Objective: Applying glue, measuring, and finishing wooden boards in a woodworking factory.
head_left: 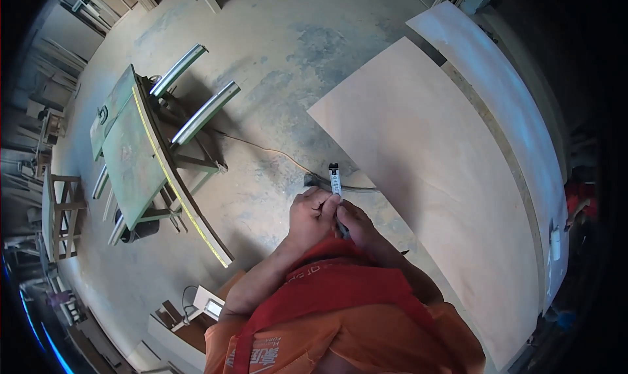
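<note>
In front of my red apron, both hands are close together around a tape measure (pixel 336 183). A short white length of its blade, with dark marks and a black end piece, points away from me. My left hand (pixel 310 218) is closed, with its thumb against the blade. Pressed against it, my right hand (pixel 356 222) closes around the lower part. The tape measure's body is mostly hidden by my fingers.
On the right lies a large pale wooden sheet (pixel 418 138), with another bluish-lit panel (pixel 504 67) beyond it. A green table saw (pixel 134 158) with metal rails stands on the left. A cable (pixel 268 150) crosses the floor. Another person's hand (pixel 578 210) shows at the far right.
</note>
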Available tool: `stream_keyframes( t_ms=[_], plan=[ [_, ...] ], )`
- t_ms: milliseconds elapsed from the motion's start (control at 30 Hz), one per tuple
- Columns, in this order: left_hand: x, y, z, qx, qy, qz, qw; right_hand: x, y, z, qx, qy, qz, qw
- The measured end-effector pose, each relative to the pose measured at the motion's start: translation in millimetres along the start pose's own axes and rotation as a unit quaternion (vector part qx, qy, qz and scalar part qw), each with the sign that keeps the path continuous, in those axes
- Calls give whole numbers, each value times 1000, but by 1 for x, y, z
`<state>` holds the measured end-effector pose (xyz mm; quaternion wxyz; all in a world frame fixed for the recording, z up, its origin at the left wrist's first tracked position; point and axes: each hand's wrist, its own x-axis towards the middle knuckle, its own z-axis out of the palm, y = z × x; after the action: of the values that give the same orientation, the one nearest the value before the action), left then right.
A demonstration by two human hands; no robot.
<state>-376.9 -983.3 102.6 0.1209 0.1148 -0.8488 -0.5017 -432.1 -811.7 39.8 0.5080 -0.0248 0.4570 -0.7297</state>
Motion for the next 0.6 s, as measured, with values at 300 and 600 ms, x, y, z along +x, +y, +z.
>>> stream_keyframes(
  t_ms=[300, 600],
  plan=[
    [344, -50, -138, -140, 63, -17, 988, 189, -117, -18, -347, 199, -37, 916],
    [597, -229, -102, -195, -221, -124, 947, 360, -205, -10, -414, 456, -85, 783]
  ],
)
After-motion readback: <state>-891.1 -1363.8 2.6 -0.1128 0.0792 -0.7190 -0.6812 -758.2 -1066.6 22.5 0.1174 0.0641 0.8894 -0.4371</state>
